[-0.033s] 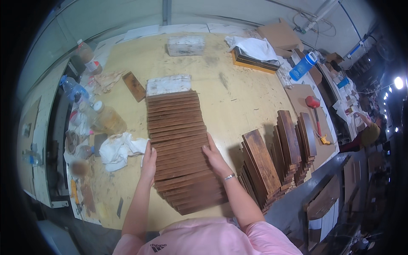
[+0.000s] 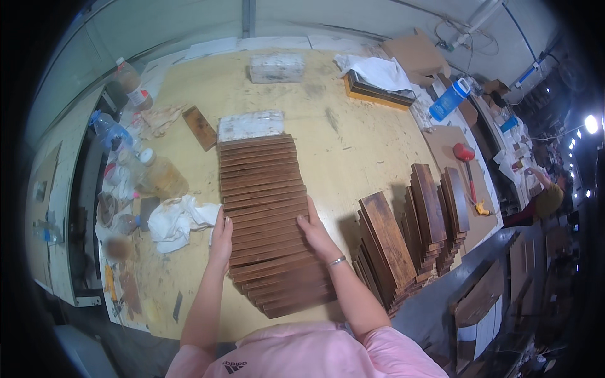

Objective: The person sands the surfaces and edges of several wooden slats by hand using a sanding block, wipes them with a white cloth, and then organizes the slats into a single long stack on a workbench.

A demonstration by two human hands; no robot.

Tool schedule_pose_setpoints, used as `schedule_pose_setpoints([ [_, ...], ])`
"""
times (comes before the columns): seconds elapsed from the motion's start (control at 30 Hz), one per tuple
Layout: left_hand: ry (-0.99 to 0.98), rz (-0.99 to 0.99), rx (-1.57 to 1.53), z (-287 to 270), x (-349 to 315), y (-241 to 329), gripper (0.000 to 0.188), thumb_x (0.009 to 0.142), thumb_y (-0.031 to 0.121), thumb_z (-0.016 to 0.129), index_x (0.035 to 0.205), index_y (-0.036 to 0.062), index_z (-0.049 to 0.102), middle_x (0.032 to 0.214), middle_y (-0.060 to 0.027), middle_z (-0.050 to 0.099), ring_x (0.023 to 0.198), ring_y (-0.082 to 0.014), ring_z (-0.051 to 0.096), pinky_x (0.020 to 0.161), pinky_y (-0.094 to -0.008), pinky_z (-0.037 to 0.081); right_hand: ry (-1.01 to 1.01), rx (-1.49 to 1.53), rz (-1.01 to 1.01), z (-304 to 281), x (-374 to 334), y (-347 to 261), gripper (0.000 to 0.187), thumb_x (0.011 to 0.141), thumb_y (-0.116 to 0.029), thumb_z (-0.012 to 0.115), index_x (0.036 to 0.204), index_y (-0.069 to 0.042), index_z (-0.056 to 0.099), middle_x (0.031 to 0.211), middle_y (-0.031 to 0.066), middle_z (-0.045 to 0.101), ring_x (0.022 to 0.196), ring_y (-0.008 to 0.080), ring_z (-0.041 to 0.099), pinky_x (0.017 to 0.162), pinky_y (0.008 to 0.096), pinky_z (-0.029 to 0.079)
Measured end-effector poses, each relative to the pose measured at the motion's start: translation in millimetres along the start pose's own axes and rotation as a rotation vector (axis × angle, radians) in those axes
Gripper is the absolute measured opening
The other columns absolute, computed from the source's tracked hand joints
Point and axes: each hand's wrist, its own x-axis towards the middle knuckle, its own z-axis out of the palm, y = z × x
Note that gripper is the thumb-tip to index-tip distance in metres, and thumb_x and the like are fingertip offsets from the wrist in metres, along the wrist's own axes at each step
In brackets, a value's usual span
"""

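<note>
A long row of brown wooden planks [image 2: 265,201] lies on the table in front of me, leaning over one another like fallen dominoes. My left hand [image 2: 220,242] presses flat along the row's left side, thumb up by the edge. On the opposite side my right hand [image 2: 316,233] grips the planks, its thumb resting over their top edges. Together the hands clasp the row between them. The row's far end meets a white wrapped block [image 2: 251,125]. Its nearest planks, close to my body, look blurred.
More stacked planks [image 2: 387,239] lean at the right edge. A white cloth [image 2: 179,223], plastic bottles [image 2: 165,176] and a loose plank [image 2: 200,128] lie left. A red mallet [image 2: 464,152] and blue bottle [image 2: 450,99] are right; another wrapped block [image 2: 276,68] is farther back.
My right hand has shifted very slightly to the left along the planks. Everything else looks the same.
</note>
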Motion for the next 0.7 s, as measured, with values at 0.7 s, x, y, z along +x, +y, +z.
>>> schedule_pose_setpoints([
  [0.7,0.106,0.076,0.129,-42.0,-139.1,-21.1,0.057,0.109,0.013,0.045,0.160,-0.0064,0.030,0.167,-0.0192,0.033,0.156,-0.0280,0.029,0.127,-0.0377,0.022,-0.028,-0.409,-0.024,-54.0,-147.5,25.6,0.093,0.080,-0.014,0.084,0.158,0.002,0.037,0.160,0.0220,0.044,0.149,0.0299,0.042,0.123,0.0368,0.033],
])
